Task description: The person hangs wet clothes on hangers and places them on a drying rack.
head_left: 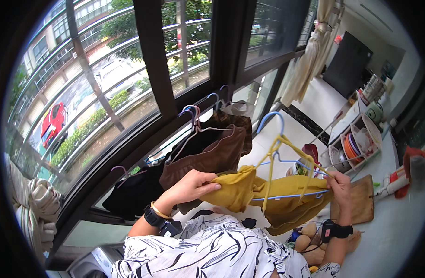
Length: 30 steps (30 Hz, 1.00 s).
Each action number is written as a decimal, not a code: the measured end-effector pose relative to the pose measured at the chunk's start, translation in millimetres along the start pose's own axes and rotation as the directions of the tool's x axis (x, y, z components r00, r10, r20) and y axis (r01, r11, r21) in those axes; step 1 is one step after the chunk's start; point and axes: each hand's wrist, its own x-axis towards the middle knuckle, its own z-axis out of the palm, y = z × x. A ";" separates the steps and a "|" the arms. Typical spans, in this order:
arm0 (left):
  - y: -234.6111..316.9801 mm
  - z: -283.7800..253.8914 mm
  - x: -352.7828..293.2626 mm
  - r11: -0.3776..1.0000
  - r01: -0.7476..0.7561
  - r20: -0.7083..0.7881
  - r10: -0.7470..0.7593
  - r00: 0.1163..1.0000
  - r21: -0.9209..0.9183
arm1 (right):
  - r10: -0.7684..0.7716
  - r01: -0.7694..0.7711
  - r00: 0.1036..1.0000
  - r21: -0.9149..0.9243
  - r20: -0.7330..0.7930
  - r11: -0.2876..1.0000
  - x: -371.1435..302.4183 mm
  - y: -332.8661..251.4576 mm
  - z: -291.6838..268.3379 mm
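Note:
A mustard-yellow garment with thin straps stretches between my hands. Its straps loop over a light blue hanger, whose hook points up; the hanger's lower bar runs across the cloth. My left hand pinches the gathered left end of the garment, thumb on top. On the right, my right hand closes round the garment's edge beside the hanger's end. Just beyond my left hand hang brown shorts or trousers on a pale hanger, with a black garment further left.
Dark-framed windows with outside railings run along the left. A tied curtain hangs at the far end. To the right stand a rack of bowls and a wooden board on a counter. A grey appliance sits at the lower left.

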 end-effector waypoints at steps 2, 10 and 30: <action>-23.5 -1.6 -26.7 0.995 0.087 -0.147 -0.094 0.985 -0.053 | -0.046 0.039 0.994 0.070 0.102 0.997 39.1 -1.2 43.0; -97.0 -36.0 -59.0 0.927 0.370 -0.615 -0.256 0.746 0.063 | -0.158 0.136 0.940 0.092 0.301 0.986 168.0 1.2 176.8; -142.4 -24.0 -50.1 0.949 0.246 -0.813 0.018 0.582 0.197 | -0.044 -0.094 0.904 0.298 0.425 0.950 186.5 47.9 227.9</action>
